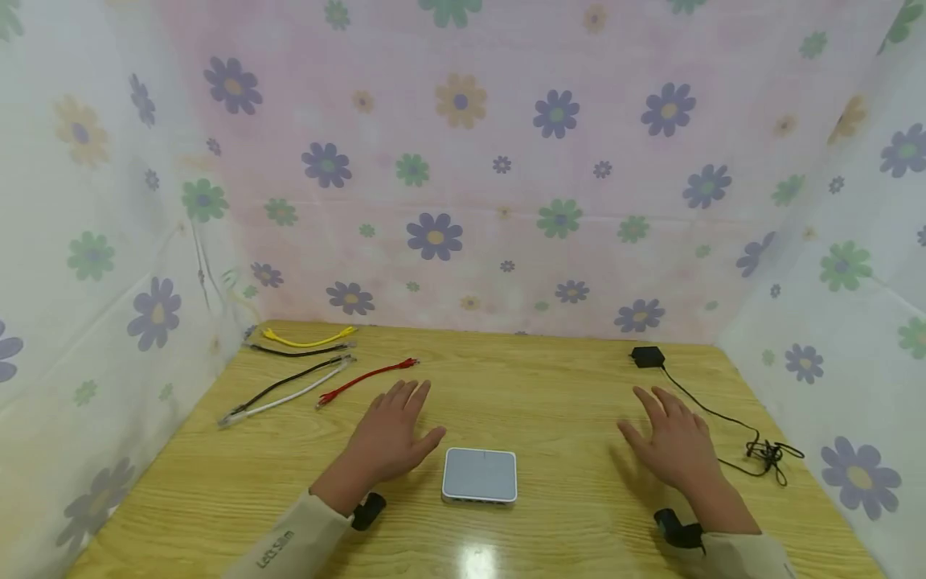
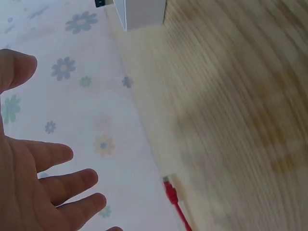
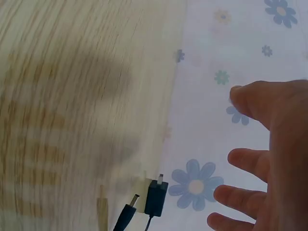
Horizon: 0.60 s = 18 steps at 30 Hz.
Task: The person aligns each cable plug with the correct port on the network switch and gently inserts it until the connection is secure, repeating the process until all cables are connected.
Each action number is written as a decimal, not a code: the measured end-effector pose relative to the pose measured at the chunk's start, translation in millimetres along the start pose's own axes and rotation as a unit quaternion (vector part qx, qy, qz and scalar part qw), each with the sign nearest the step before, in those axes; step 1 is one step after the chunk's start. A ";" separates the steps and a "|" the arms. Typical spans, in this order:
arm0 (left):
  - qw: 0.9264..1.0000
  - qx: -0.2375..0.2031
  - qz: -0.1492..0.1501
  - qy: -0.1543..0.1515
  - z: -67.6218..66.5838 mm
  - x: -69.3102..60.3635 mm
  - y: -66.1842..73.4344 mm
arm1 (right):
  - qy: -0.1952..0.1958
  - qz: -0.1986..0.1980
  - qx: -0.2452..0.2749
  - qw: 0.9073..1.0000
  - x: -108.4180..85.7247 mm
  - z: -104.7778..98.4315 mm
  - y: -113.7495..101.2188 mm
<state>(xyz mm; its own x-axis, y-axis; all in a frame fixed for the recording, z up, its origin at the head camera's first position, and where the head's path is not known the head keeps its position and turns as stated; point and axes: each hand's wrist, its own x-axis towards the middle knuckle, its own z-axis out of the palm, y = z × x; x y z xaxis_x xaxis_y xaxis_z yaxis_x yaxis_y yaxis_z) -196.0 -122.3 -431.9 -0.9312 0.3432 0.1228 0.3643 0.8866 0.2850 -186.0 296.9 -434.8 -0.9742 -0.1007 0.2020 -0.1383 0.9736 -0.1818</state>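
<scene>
A white router-like box (image 1: 481, 475) with a grey top lies on the wooden table between the two hands; its corner (image 2: 144, 12) shows at the top of the left wrist view. My left hand (image 1: 394, 434) hovers to the box's left, fingers spread and holding nothing. Beyond it lies a short red network cable (image 1: 369, 381), whose plug end (image 2: 171, 192) appears in the left wrist view. Over the table's right side hangs my right hand (image 1: 673, 442), also empty, fingers apart. Nearest to it is a black power adapter (image 1: 647, 357) with a thin cord; its barrel plug (image 3: 126, 215) shows in the right wrist view.
At the back left lie a yellow cable (image 1: 311, 342), black cables (image 1: 289, 379) and a white cable (image 1: 292, 395). The adapter's cord ends in a tangled bundle (image 1: 770, 454) near the right edge. Flower-patterned cloth (image 1: 470, 161) encloses the wooden table (image 1: 550, 531) at back and sides.
</scene>
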 end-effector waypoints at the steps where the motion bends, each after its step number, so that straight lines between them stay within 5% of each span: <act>1: 1.000 -0.004 0.002 -0.002 1.1 0.3 1.3 | 0.002 0.000 0.000 1.000 0.1 0.7 1.3; 10: 0.998 -0.046 0.027 -0.023 11.1 1.8 12.2 | -0.009 0.015 0.014 1.000 0.5 3.5 12.4; 18: 0.988 -0.118 0.038 -0.089 15.0 5.0 24.3 | -0.033 0.029 0.012 0.999 1.6 5.2 26.3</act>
<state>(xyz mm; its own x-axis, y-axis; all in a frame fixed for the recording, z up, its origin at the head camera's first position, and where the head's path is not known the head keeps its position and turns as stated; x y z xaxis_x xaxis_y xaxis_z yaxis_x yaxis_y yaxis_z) -192.0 -94.4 -438.6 -0.8806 0.4737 -0.0100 0.4065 0.7662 0.4977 -192.1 321.3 -444.2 -0.9903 -0.0579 0.1266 -0.0843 0.9730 -0.2148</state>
